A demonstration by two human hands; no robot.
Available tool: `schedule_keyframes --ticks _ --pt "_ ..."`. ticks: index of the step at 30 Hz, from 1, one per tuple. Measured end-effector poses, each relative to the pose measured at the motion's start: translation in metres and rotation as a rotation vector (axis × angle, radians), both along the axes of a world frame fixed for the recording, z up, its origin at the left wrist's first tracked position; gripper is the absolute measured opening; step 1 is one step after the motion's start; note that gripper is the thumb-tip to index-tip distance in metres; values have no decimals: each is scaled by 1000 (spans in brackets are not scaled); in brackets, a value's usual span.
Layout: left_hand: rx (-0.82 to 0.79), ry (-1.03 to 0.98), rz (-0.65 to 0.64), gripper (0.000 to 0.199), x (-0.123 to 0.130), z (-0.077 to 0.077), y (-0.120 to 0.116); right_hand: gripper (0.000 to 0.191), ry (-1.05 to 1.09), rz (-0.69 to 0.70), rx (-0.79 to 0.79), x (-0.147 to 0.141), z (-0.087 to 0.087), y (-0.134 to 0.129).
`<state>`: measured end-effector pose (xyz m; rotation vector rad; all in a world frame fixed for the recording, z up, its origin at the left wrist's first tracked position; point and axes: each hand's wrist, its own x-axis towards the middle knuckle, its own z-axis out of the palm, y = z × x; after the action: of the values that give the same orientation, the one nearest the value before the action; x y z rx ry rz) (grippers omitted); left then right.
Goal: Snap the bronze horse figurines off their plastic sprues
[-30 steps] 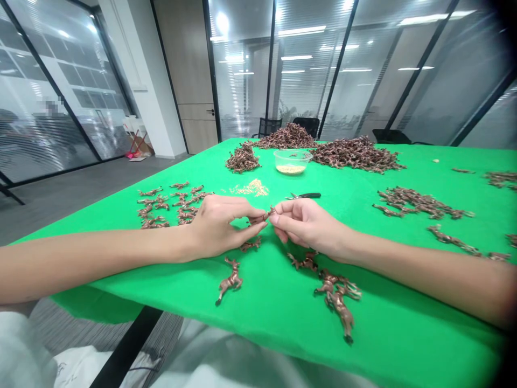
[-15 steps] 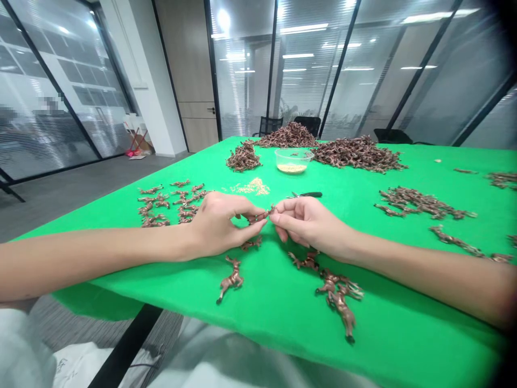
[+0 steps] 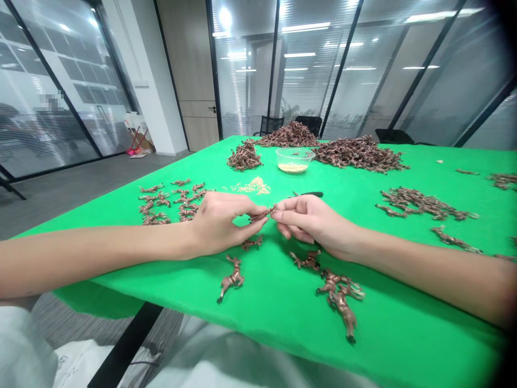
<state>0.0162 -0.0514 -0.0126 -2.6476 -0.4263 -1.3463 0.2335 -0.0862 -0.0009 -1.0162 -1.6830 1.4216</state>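
We see our tablecloth [image 3: 274, 328] in plain, vivid green. The held figurine [image 3: 260, 216] is brown, and the single deer figurine [image 3: 231, 278] lying before us is a glossy copper-brown, black at one tip. The far heap [image 3: 288, 136] looks a duller reddish brown to us. We see pale yellow grains [image 3: 293, 168] in a colourless clear bowl [image 3: 307, 160], a black-handled tool [image 3: 313, 194], a white pillar [image 3: 149, 81], a light tan door [image 3: 188, 64] and finely striped grey carpet [image 3: 169, 323].

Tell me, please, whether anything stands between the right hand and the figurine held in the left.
Nothing visible does: the left hand pinches the figurine, and the right hand appears to pinch its other end.
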Motion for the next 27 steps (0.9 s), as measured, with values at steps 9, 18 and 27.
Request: schedule_keyframes --ticks 9,18,27 --pt "32 -46 -19 4 2 3 -3 32 73 75 -23 3 0 1" --pt "86 -9 -9 5 -1 1 -1 31 67 56 0 0 1 0" --pt "59 -15 -3 3 1 1 -2 32 -62 -22 143 -5 1 -1"
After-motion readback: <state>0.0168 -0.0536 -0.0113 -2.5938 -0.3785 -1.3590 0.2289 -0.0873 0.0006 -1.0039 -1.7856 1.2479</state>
